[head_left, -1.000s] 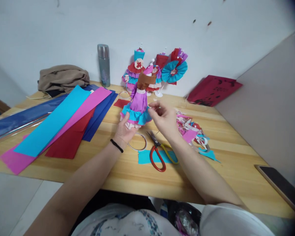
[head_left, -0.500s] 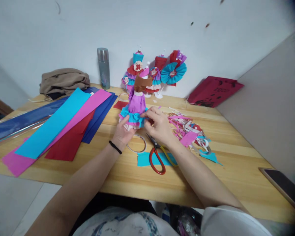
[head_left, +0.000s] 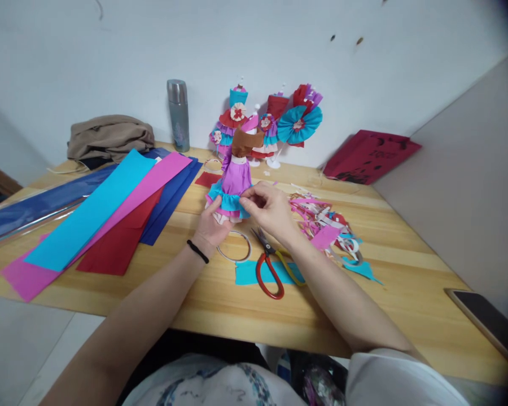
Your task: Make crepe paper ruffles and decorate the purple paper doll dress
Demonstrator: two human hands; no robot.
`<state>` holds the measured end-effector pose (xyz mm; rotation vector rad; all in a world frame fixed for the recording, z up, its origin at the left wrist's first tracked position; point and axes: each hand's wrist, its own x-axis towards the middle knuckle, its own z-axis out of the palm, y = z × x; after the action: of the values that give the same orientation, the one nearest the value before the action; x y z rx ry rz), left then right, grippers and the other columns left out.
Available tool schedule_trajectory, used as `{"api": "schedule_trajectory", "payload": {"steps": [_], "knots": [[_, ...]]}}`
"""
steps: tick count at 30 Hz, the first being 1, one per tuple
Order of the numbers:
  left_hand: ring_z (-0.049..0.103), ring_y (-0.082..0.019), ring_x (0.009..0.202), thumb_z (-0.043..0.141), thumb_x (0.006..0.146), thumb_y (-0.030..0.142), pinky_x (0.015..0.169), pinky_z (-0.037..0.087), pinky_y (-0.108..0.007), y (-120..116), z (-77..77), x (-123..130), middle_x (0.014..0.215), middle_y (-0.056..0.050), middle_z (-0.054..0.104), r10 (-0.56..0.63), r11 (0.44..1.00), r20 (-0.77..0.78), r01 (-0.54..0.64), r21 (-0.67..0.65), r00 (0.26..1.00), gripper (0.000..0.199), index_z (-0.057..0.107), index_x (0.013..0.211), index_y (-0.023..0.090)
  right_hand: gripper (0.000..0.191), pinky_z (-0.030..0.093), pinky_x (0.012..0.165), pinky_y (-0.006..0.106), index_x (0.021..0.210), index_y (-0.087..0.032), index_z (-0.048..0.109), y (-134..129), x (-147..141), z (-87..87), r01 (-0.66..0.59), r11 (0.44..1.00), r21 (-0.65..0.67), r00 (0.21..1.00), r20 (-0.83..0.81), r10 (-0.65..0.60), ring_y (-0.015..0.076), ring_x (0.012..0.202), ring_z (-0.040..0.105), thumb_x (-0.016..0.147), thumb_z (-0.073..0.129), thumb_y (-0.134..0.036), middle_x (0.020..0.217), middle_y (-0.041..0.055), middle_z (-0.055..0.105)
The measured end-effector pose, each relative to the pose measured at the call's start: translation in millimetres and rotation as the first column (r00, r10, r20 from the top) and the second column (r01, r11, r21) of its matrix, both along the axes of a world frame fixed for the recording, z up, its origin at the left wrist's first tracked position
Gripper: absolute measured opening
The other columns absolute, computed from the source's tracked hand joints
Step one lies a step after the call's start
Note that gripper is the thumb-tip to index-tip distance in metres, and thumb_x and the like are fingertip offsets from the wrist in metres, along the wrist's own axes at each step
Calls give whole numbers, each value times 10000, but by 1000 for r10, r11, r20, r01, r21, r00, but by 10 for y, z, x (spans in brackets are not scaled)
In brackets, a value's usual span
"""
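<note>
A small dress form [head_left: 237,175] stands upright at the middle, with a brown top, a purple skirt and a blue ruffle over pink and white layers. My left hand [head_left: 213,225] holds the skirt's lower left side, its thumb on the ruffle. Thumb and fingertips of my right hand [head_left: 271,208] pinch the ruffle's right edge. Scissors with one red and one yellow handle [head_left: 271,273] lie below my right hand, partly over a blue paper piece [head_left: 246,273]. A tape ring [head_left: 249,248] lies by my left wrist.
Blue, pink and red paper strips [head_left: 97,208] cover the left. Behind are a flask [head_left: 178,118], a brown cloth [head_left: 110,135] and dressed forms [head_left: 237,98]. Paper scraps [head_left: 322,220], a red bag [head_left: 368,158] and a phone [head_left: 486,318] are at right.
The fingers of my right hand have shifted slightly left and down along the blue ruffle. My left hand keeps its hold on the skirt.
</note>
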<state>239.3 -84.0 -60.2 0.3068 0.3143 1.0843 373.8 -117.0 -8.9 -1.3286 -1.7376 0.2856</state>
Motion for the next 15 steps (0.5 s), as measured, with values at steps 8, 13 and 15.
{"api": "schedule_trajectory", "payload": {"steps": [8,13,15], "knots": [[729,-226,990,543,993,232,972,519,-373,-46,44,-9,989,-64,775,5,1000,-63,-7,-20,998,321,670,1288,228,91,400,609,325,759,-230,647,-40,-46,-48,35,999,35,997,69,-37,180,641,535,806,688,-296,723,20,595],[689,-145,703,419,1030,183,705,532,-283,-41,71,-26,829,-31,741,-25,997,-63,20,-81,998,311,674,1208,170,55,410,635,328,810,-217,677,-67,-96,-69,82,988,128,978,181,-104,191,683,565,824,698,-267,791,39,634],[681,-141,693,406,1040,206,661,513,-266,-42,81,-25,814,-28,731,-28,995,-55,22,-98,998,312,669,1202,161,61,415,640,317,792,-208,679,-81,-107,-69,56,990,129,976,200,-81,185,695,577,846,656,-223,801,43,637]]}}
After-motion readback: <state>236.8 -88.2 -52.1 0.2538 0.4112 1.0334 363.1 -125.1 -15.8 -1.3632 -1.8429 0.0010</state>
